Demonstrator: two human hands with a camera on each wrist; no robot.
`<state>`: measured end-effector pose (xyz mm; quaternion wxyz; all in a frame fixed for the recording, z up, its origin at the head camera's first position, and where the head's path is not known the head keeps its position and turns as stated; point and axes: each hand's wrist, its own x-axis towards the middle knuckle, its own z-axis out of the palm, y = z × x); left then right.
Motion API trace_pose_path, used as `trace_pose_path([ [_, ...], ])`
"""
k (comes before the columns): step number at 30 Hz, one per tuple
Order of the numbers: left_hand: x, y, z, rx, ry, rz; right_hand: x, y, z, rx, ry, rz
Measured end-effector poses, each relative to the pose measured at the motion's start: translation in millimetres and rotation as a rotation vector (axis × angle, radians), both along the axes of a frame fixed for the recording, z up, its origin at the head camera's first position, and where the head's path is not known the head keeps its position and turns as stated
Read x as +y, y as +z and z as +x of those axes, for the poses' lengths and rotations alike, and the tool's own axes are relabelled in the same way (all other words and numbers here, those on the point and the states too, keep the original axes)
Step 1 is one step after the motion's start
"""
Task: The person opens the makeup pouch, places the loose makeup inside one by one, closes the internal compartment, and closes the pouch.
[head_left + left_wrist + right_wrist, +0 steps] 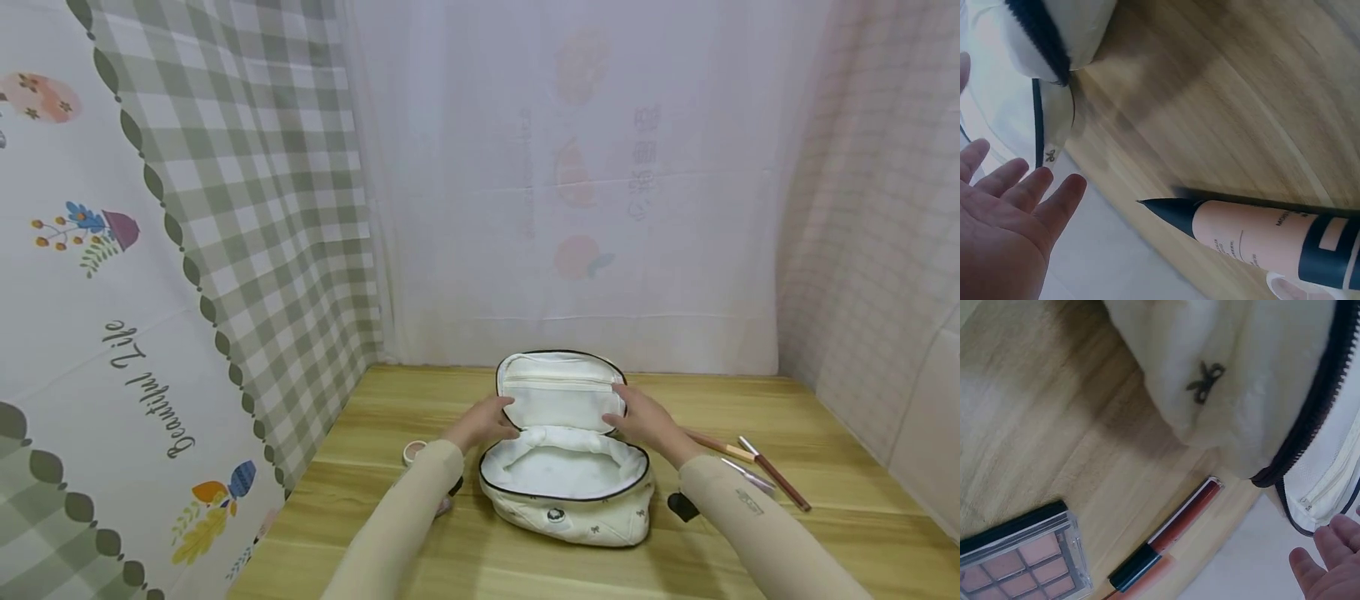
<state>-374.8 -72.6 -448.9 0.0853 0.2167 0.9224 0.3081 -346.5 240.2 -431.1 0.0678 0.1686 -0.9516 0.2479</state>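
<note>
A cream quilted makeup bag (566, 521) with dark zipper trim stands unzipped, its lid (558, 404) raised at the back. White lining shows inside. My left hand (483, 422) is at the lid's left edge; in the left wrist view its fingers (1060, 206) are extended and grip nothing. At the lid's right edge is my right hand (647, 421), thumb and fingers spread. In the right wrist view, its fingertips (1335, 540) lie against or just in front of the lid's border; contact is hard to tell.
Left of the bag lie a pink tube with a dark pointed end (1247, 234) and a small round compact (412, 452). To the right are an eyeshadow palette (1022, 565), a lip gloss tube (1175, 525), a brown stick (783, 483) and a silvery one (748, 475). Curtains (585, 208) hang behind.
</note>
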Motion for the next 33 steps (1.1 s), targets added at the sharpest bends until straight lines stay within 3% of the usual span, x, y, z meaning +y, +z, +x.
trace_pose_path([
  [4, -0.9, -1.2, 6.4, -0.022, -0.045, -0.064, -1, -4.7, 4.9, -0.032, 0.043, 0.097],
  [11, 1.9, -4.3, 20.7, 0.028, -0.16, -0.325, -7, -21.1, 20.0, -0.11, 0.093, 0.377],
  [16, 2.5, -11.6, 24.6, 0.078, -0.198, -0.406, -7, -26.0, 22.3, -0.152, 0.088, 0.421],
  [22, 3.0, -19.3, 24.7, 0.121, -0.211, -0.44, -3, -24.0, 21.7, -0.179, 0.076, 0.381],
  [26, -0.2, -23.2, 26.2, 0.139, -0.224, -0.43, -1, -25.8, 20.1, -0.143, 0.096, 0.376],
  [33, -11.9, -15.7, 41.9, 0.109, -0.22, -0.324, -1, -24.9, 20.6, -0.1, 0.138, 0.342],
])
